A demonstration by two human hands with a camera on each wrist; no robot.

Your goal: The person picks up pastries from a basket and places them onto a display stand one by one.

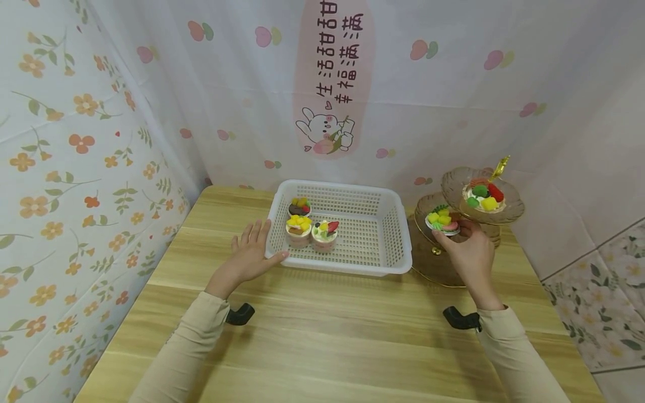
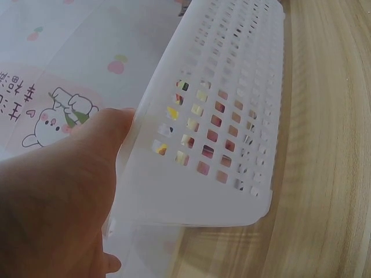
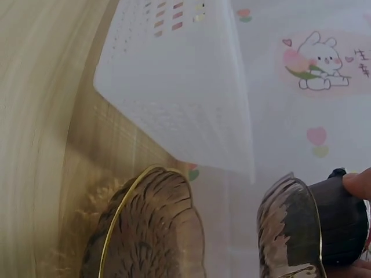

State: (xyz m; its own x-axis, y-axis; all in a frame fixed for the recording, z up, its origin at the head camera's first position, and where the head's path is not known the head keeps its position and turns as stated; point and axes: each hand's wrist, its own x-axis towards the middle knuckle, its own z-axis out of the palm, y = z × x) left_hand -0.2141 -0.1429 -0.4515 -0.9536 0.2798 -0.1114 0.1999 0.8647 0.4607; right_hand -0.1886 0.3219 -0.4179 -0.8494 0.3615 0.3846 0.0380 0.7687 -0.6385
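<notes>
My right hand [image 1: 471,254] pinches a toy cupcake [image 1: 442,222] with yellow, green and pink toppings, right at the middle plate [image 1: 425,204] of a tiered stand. In the right wrist view its dark cup [image 3: 342,217] overlaps that plate, and only fingertips show. My left hand [image 1: 248,254] rests with spread fingers at the left end of a white perforated basket [image 1: 347,268], thumb along its rim. Three toy cupcakes stand in the basket's left part: a dark-topped one [image 1: 300,208], one with yellow cubes [image 1: 299,232] and one with a strawberry [image 1: 325,236].
Another fruit-topped cupcake [image 1: 485,198] sits on the stand's top plate [image 1: 513,204], beside its gold handle [image 1: 500,167]. The wide bottom plate [image 1: 443,274] lies close to the basket's right end. Printed curtains [image 1: 227,84] hang behind the wooden table [image 1: 322,336].
</notes>
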